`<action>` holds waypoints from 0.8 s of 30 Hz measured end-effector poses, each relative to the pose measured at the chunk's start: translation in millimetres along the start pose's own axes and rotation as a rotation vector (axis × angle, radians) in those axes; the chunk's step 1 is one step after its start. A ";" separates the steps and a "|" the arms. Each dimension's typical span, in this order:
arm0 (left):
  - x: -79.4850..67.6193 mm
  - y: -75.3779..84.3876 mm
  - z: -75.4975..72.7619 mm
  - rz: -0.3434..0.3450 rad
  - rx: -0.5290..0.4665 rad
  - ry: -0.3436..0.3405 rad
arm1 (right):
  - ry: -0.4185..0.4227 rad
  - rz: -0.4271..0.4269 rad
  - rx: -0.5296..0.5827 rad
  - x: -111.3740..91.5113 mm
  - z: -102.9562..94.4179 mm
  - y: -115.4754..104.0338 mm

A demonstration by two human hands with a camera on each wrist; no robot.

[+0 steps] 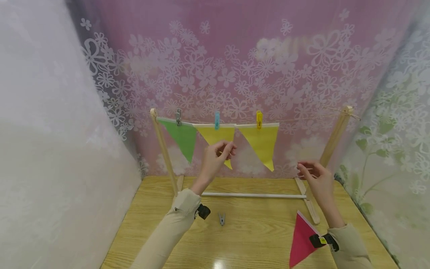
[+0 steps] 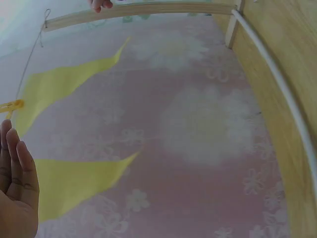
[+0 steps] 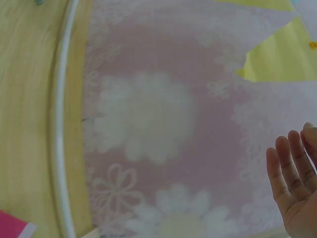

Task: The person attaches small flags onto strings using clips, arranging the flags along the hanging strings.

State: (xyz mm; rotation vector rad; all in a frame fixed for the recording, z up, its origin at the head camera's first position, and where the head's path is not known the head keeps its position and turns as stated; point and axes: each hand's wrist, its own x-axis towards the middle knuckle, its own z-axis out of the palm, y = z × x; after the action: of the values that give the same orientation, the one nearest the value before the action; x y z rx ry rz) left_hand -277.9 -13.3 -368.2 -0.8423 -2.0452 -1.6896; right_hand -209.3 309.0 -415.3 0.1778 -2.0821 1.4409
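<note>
My left hand (image 1: 215, 158) is raised in front of the middle yellow pennant (image 1: 209, 133), fingers loosely bent and holding nothing. The right hand (image 1: 318, 181), also empty with relaxed fingers, hovers just left of the right wooden post (image 1: 336, 136). Along a thin string (image 1: 309, 118) hang a green pennant (image 1: 183, 140), the middle yellow one and another yellow pennant (image 1: 262, 144). A grey clothespin (image 1: 178, 117) clips the green one, a blue clothespin (image 1: 217, 120) the middle one, and a yellow clothespin (image 1: 259, 120) the last. Beyond it, bare string runs to the right post.
On the wooden table (image 1: 262, 231) lies a grey clothespin (image 1: 221, 219). A pink-red pennant (image 1: 300, 239) lies at the front right, partly under the right wrist. A white rod (image 1: 255, 195) joins the stand's feet, with the left post (image 1: 164, 153) opposite. Flowered curtains surround three sides.
</note>
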 end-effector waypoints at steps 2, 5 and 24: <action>-14.2 -13.6 1.3 -0.036 -0.016 0.002 | 0.008 0.023 -0.020 -7.9 -4.4 16.6; -35.5 -36.3 4.5 -0.074 -0.026 0.018 | 0.019 0.054 -0.070 -19.7 -11.2 41.5; -144.6 -142.9 33.6 -0.431 0.145 0.096 | -0.063 0.386 -0.355 -111.3 -48.5 140.5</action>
State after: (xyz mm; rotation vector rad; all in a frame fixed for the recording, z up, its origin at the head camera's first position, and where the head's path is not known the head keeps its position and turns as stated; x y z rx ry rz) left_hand -256.8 -27.8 -572.6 -0.2788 -2.3677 -1.7173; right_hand -159.5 384.5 -577.4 -0.3406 -2.4803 1.2508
